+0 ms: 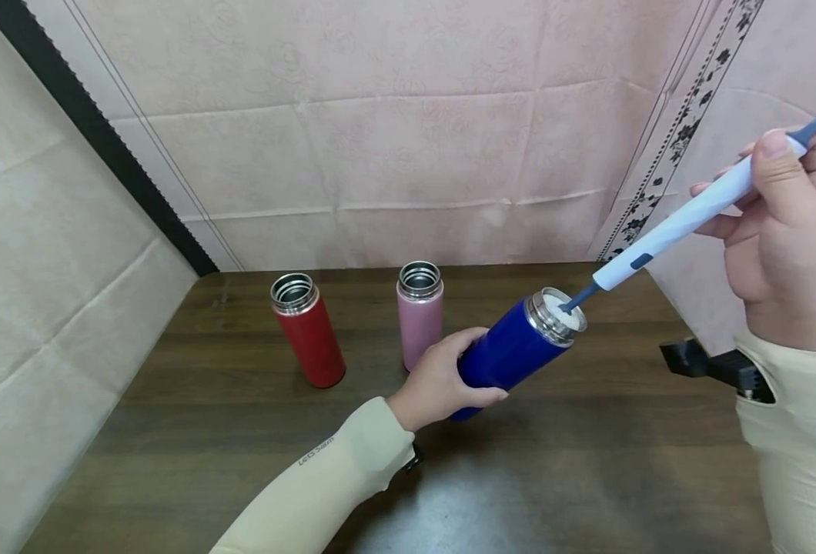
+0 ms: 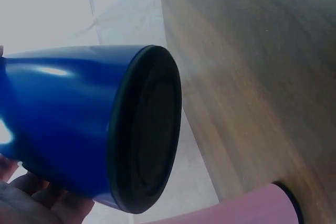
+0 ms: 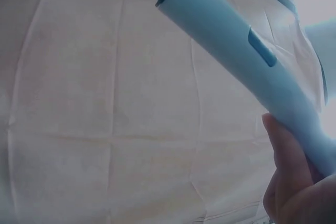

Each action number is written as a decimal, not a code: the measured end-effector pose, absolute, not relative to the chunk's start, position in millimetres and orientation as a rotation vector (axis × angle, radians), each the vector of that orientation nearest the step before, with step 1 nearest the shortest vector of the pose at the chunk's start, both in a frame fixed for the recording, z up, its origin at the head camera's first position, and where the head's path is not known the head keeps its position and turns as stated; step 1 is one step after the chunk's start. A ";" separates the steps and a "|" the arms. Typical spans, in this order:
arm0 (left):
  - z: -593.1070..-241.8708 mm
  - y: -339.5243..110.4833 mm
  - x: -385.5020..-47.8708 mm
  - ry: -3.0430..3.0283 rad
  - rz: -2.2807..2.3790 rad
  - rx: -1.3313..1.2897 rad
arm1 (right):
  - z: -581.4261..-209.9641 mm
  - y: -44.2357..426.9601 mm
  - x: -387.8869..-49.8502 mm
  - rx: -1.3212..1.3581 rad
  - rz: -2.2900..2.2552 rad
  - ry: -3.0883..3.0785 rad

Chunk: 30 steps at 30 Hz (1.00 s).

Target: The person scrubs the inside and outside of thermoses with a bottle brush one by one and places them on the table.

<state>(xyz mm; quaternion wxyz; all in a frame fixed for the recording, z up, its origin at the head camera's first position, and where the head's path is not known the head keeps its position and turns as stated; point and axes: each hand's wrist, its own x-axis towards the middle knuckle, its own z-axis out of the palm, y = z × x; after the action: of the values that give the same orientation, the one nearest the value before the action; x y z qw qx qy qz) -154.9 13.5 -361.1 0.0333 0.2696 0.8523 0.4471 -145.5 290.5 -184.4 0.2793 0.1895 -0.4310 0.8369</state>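
Observation:
My left hand [image 1: 443,381] grips a blue thermos bottle [image 1: 508,354], which leans with its uncapped steel mouth to the upper right. The left wrist view shows the dark base of this blue bottle [image 2: 149,129] from below, tilted away from the tabletop. With my right hand [image 1: 792,223] I hold the upper end of a light blue bottle brush [image 1: 685,219], thumb and fingers around its handle. The brush's thin dark-blue neck enters the bottle mouth, where a white head [image 1: 559,309] partly shows; the rest is hidden inside.
An uncapped red bottle [image 1: 314,338] stands on the left of the wooden table [image 1: 242,462]. An uncapped pink bottle [image 1: 419,315] stands just behind my left hand. Pale patterned cloth [image 1: 408,154] hangs at the back and both sides.

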 end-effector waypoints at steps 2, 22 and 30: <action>-361.5 11.0 -153.7 2.617 1.361 0.833 | -184.0 293.5 -145.1 0.525 2.256 -1.143; -366.1 -3.5 -143.6 2.649 1.456 0.788 | -193.6 262.7 -134.5 0.650 2.256 -1.219; -371.1 -3.0 -141.9 2.679 1.474 0.802 | -196.6 256.9 -134.9 0.645 2.221 -1.256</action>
<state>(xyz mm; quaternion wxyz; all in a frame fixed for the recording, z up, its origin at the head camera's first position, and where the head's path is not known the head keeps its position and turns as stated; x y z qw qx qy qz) -141.9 -3.0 -371.1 -0.0096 0.2536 0.8474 0.4664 -134.9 256.9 -196.6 0.2520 0.2373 -0.4616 0.8168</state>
